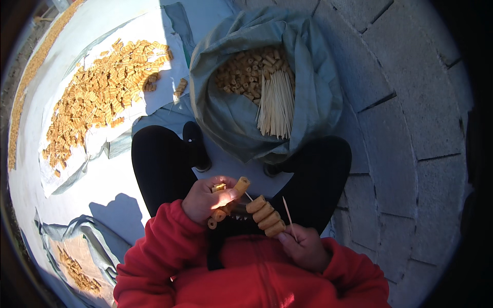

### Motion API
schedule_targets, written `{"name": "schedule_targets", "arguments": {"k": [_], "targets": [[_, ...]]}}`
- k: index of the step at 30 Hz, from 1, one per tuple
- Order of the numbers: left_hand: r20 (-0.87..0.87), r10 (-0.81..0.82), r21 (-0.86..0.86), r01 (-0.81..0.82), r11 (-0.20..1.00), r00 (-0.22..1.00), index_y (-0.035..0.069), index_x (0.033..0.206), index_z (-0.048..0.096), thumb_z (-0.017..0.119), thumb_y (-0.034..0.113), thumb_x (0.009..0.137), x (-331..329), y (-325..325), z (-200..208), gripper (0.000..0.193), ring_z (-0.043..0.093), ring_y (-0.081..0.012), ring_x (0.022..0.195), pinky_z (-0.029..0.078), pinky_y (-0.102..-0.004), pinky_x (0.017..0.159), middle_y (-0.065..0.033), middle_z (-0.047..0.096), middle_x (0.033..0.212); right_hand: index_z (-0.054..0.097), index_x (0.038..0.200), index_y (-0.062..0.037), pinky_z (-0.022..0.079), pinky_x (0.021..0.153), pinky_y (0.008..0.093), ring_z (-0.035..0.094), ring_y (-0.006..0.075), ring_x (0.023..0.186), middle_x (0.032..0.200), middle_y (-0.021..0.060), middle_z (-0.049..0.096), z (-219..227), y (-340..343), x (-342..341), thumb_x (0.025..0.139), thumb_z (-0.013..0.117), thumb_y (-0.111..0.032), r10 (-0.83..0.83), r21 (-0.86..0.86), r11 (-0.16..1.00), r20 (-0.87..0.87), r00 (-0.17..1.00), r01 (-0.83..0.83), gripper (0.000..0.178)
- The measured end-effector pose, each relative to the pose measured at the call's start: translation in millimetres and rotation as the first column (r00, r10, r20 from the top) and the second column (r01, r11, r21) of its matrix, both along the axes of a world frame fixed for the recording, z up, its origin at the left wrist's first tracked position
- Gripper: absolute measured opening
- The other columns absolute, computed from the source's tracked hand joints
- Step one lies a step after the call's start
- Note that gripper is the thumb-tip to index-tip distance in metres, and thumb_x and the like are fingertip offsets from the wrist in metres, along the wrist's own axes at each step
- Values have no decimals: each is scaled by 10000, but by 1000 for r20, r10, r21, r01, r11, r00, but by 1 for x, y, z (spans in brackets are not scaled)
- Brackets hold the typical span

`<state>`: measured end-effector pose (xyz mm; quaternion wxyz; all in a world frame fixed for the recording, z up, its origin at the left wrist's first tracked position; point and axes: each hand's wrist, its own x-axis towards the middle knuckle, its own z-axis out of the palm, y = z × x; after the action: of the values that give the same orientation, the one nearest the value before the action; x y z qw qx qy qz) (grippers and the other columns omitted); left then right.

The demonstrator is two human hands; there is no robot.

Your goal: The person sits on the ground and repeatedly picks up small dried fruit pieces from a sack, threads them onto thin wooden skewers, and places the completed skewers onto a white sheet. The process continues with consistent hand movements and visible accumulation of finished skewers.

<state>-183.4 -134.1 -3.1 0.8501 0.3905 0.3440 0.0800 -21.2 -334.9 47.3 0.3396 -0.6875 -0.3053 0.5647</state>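
My left hand (201, 202) is closed around several hollow tan rolls. One tan roll (241, 186) is pinched between its thumb and fingers, and others (217, 215) stick out below the palm. Just right of that pinched roll is the bare pointed end of a wooden skewer (248, 195). Several ridged tan rolls (266, 216) are threaded side by side along this skewer. My right hand (308, 250) grips its lower end, behind the last roll. A second, bare skewer (288, 214) rises from between the right fingers. Both hands are above my lap.
Ahead stands a grey-green woven sack (321, 90), its rim rolled open. Inside are loose rolls (245, 69) and a bundle of pale skewers (276, 105). Left of it, a heap of skewered rolls (102, 95) covers a white sheet. A smaller pile (77, 272) lies lower left. Stone paving (395, 133) runs along the right.
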Motion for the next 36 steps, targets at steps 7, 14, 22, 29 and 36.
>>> {"name": "schedule_targets", "arguments": {"k": [7, 14, 22, 29, 36], "targets": [[-82, -352, 29, 356, 934, 932, -27, 950, 591, 631, 137, 807, -8, 23, 5, 221, 553, -94, 629, 453, -223, 577, -55, 607, 762, 592, 933, -15, 429, 523, 220, 532, 72, 566, 646, 21, 573, 5, -2, 0, 909, 539, -179, 137, 11, 990, 55, 989, -138, 174], [-27, -365, 12, 366, 931, 930, -6, 985, 604, 637, 218, 826, -9, 16, -12, 277, 537, -90, 550, 441, -212, 491, -66, 613, 743, 592, 913, -14, 425, 522, 218, 514, 64, 555, 631, 4, 559, 0, 2, 0, 909, 537, -172, 67, 6, 998, -45, 997, -67, 168], [164, 93, 17, -97, 995, 982, 12, 954, 598, 603, 206, 849, -57, 55, 13, 221, 565, -107, 719, 444, -220, 520, -54, 620, 791, 539, 1046, -18, 302, 419, 188, 377, 46, 429, 570, 21, 535, 0, 22, 7, 952, 399, -228, -309, 7, 951, -64, 949, 310, 270], [454, 834, -336, -806, 487, 315, 54, 1020, 607, 522, 262, 889, -176, 131, 19, 260, 545, -167, 824, 394, -205, 356, -32, 577, 808, 528, 1100, -20, 369, 500, 212, 452, 57, 549, 651, 15, 546, -8, 28, -9, 931, 438, -184, -3, -28, 1000, -9, 1000, 3, 252], [459, 618, -474, -413, 778, 638, 94, 944, 558, 459, 261, 899, -35, 35, 13, 199, 520, -190, 816, 396, -203, 390, -17, 527, 779, 500, 1168, -10, 390, 531, 193, 476, 46, 548, 668, 7, 549, -2, 73, -11, 946, 444, -195, 29, 49, 999, -155, 987, -22, 294]]}}
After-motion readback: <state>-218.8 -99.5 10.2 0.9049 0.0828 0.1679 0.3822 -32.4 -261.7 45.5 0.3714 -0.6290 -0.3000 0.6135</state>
